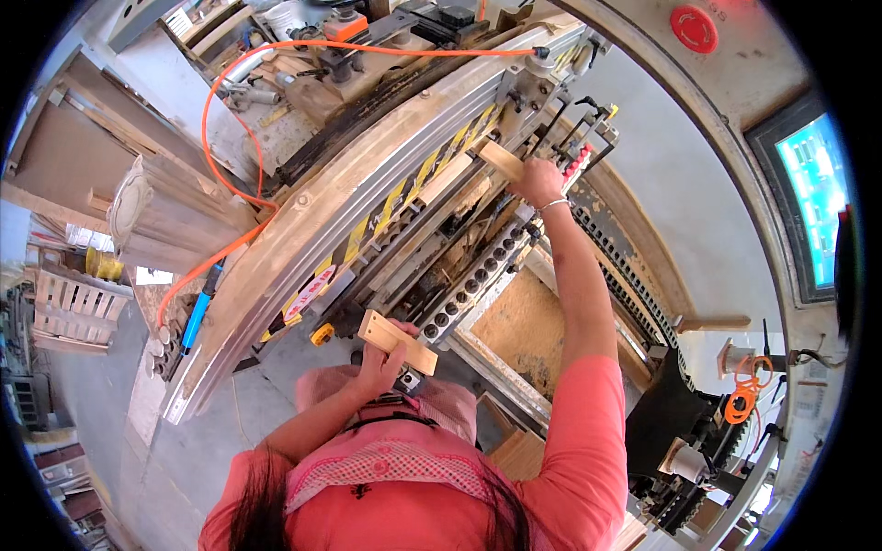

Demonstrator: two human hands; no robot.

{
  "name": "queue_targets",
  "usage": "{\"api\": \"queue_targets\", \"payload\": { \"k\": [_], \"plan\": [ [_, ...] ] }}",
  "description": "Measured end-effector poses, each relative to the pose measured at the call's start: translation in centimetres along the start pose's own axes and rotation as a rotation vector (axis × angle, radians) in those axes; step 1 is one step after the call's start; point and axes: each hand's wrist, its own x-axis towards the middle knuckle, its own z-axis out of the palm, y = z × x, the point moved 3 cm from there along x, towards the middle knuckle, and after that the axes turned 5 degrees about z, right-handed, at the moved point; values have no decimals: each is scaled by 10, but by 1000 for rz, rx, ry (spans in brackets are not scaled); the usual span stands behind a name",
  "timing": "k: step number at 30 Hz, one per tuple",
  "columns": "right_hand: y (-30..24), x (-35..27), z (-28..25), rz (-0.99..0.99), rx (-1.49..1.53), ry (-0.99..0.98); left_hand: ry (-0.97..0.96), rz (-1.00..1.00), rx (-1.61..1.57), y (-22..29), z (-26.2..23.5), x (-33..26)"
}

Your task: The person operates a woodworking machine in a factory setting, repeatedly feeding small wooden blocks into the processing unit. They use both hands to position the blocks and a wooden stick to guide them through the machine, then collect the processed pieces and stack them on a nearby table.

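Near my waist, my left hand [378, 371] is closed around a short pale wooden block [415, 352] with small holes near its far-left end. My right arm stretches forward over a long woodworking machine [467, 285]. At its far part, my right hand [540, 183] grips the end of a second wooden block [499, 160]. A third pale wooden piece [445, 180] lies along the machine bed, left of my right hand. My palm and fingers hide part of each held block.
A row of dark round fittings [473, 286] runs along the machine. Left of it is a curved rail [303, 197] with an orange hose [207, 138]. A red stop button [694, 29] and a lit screen [816, 204] are at right. Sawdust fills a framed tray [519, 326].
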Motion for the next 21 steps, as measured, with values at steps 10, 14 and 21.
{"api": "queue_targets", "payload": {
  "k": [10,14,21],
  "plan": [
    [1,-16,-1,-17,-35,268,-74,-18,44,3,2,8],
    [2,-17,3,-42,13,361,-76,-31,10,5,1,7],
    [6,-14,15,-117,-20,409,-76,-91,-73,2,0,7]
  ]
}}
